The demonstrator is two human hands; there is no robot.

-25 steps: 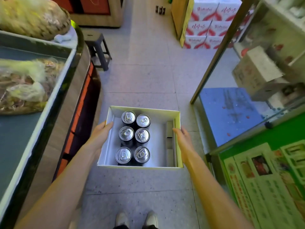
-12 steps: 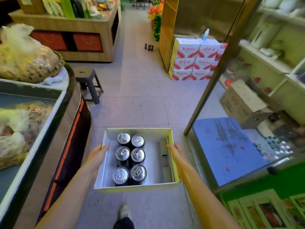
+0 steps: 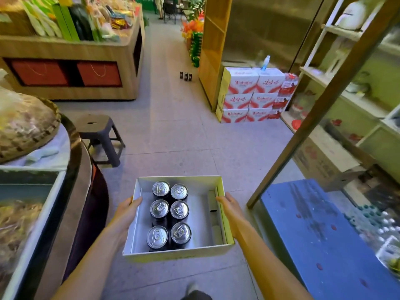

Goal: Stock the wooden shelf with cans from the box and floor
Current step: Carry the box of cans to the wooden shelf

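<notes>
We hold an open box (image 3: 179,255), left hand (image 3: 127,210) and right hand (image 3: 229,207) gripping its side walls. Contents: six cans (image 3: 170,213), upright, two by three, against the left wall. Ahead we note three cans on the floor (image 3: 185,76) beside the wooden shelf (image 3: 213,40); stacked cartons (image 3: 252,95); stool (image 3: 98,135).

Box (image 3: 179,254): white inside, pale yellow-green outside. Cans (image 3: 168,215) within it: silver tops, black bodies. Beyond box: cartons (image 3: 249,96) white with red swirls; stool (image 3: 97,131) dark grey.
</notes>
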